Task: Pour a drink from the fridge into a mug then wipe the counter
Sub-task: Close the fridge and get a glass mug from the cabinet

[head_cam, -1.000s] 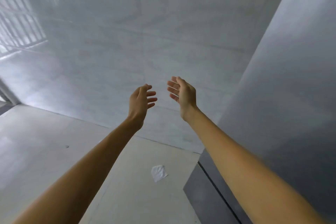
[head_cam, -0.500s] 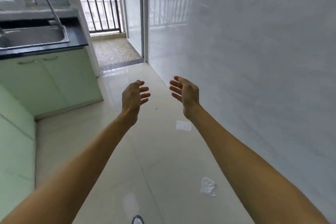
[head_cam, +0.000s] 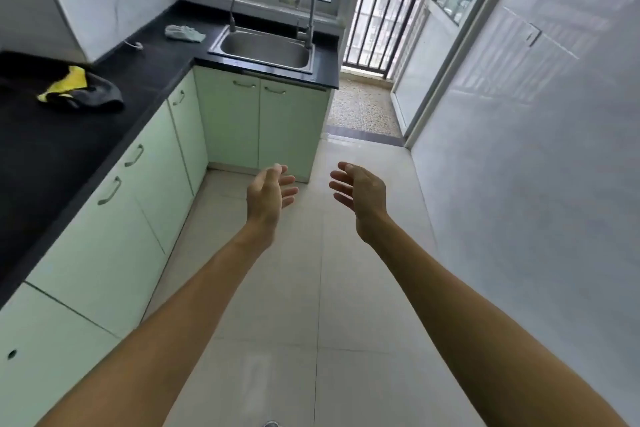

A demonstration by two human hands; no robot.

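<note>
Counter (head_cam: 69, 156) runs near to far along the left, closest to the left hand (head_cam: 268, 196); no fridge, drink or mug shows. Left hand and right hand (head_cam: 362, 196) are spread wide, empty.

Black stone counter (head_cam: 52, 156): no legible text or brand.
Pale green cabinet doors (head_cam: 104, 236): no readable labels, numbers or signs.

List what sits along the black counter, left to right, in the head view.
On the counter: dark cloth with a yellow patch → small white cord → pale rag → steel sink.
</note>
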